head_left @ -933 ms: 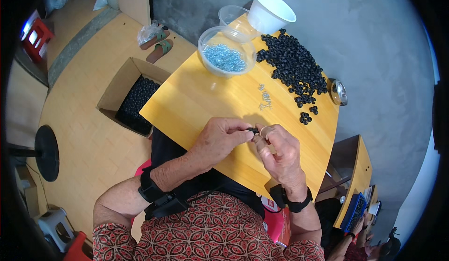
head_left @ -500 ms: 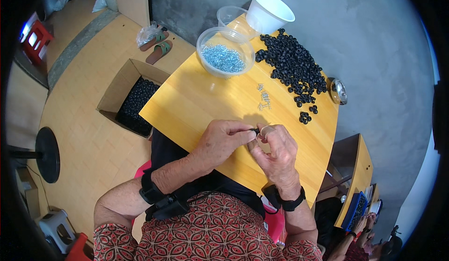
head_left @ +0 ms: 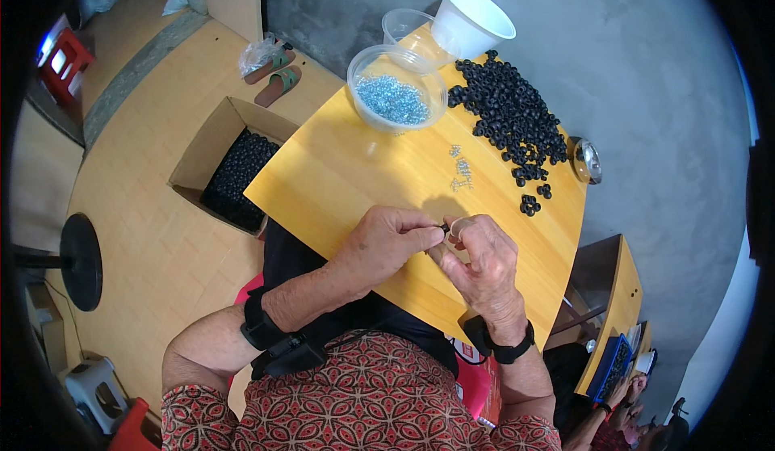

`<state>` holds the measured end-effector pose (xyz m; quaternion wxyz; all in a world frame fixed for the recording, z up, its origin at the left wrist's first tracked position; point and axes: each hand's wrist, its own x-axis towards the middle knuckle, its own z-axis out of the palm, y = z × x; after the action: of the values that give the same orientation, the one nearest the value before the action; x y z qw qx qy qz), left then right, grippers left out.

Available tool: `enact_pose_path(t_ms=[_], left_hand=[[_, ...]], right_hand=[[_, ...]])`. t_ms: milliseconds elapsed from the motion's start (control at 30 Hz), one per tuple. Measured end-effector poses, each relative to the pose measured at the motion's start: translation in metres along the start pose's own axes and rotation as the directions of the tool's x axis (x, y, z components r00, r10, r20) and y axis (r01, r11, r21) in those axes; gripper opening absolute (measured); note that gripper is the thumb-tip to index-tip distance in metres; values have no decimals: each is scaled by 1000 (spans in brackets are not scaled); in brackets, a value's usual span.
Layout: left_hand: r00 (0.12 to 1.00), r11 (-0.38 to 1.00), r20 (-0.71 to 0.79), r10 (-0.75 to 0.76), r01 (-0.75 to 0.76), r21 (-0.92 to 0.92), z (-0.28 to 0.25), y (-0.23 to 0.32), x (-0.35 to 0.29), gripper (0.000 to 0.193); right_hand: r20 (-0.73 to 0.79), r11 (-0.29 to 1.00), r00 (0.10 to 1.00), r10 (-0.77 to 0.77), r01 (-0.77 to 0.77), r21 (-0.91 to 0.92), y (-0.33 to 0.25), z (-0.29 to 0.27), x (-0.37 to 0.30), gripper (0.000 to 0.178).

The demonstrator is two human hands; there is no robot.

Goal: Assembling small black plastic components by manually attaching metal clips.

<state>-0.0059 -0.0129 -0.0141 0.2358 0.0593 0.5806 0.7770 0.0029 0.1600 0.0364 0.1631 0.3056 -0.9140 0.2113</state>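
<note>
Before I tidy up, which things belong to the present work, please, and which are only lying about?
Probably the work:
- held black piece
- pile of black rings
- clear bowl with bluish bits
- loose clear bits
- cardboard box with dark pieces

Probably just lying about:
- sandals
- grey stool
- upper-left red stool

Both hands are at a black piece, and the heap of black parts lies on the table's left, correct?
Wrong side: the head view shows the black heap on the right of the table. Left hand and right hand are at the black piece.
</note>
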Motion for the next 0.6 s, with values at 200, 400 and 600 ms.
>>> enact_pose_path(t_ms=[200,400,600], left_hand=[[1000,999,28,5,-7,53,-1,-1,2,20],[987,984,5,160,-160,79,6,-7,3,22],[995,993,-20,94,-93,74,7,-5,0,23]], right_hand=[[85,989,996,-5,-7,145,6,-13,0,16],[67,953,985,161,-173,248,0,-17,1,5],[41,946,966,254,-257,200,-10,-10,-8,10]])
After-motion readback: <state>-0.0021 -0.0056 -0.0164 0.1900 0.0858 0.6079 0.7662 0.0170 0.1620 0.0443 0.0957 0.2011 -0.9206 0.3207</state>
